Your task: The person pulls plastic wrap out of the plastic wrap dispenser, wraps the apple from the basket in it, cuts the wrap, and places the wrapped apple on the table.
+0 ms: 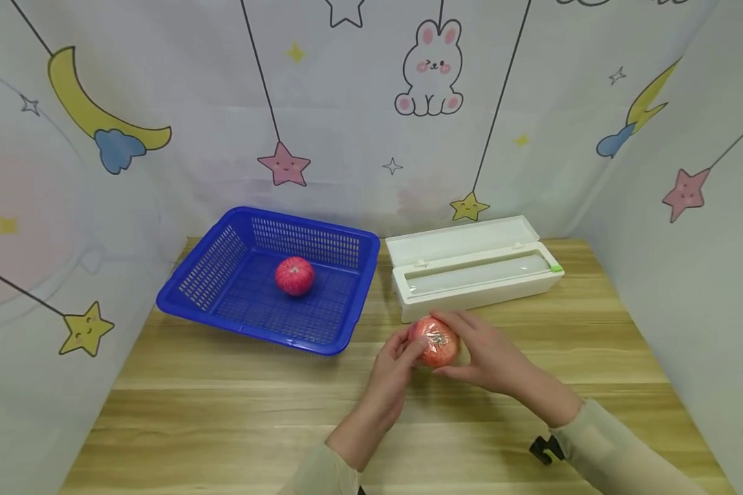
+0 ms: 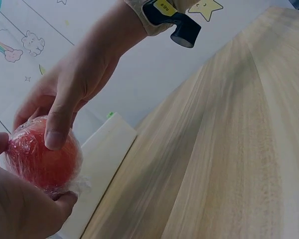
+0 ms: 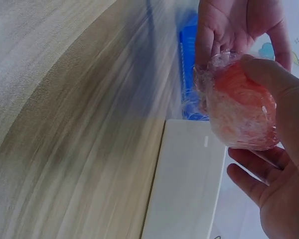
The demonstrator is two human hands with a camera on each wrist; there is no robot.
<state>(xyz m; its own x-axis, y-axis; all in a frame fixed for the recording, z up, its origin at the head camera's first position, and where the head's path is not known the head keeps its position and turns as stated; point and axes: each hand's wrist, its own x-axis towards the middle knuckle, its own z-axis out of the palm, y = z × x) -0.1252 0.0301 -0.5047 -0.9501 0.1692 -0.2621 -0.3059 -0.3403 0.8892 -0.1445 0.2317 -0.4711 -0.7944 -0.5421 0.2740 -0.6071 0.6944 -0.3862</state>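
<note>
Two bare hands grip a red, round fruit in clear film above a wood-grain table.
The left hand [image 1: 389, 377] and right hand [image 1: 492, 354] both grasp the wrapped fruit [image 1: 441, 344], which sits between them, thumbs and fingers against its glossy film. Just beyond the hands, a long white box [image 1: 483, 295] stands with its lid [image 1: 461, 240] raised, a pale roll [image 1: 477, 273] inside. To the left of the hands and farther off, a blue basket [image 1: 241, 295] holds another red fruit [image 1: 294, 276] on the table [image 1: 210, 419].
</note>
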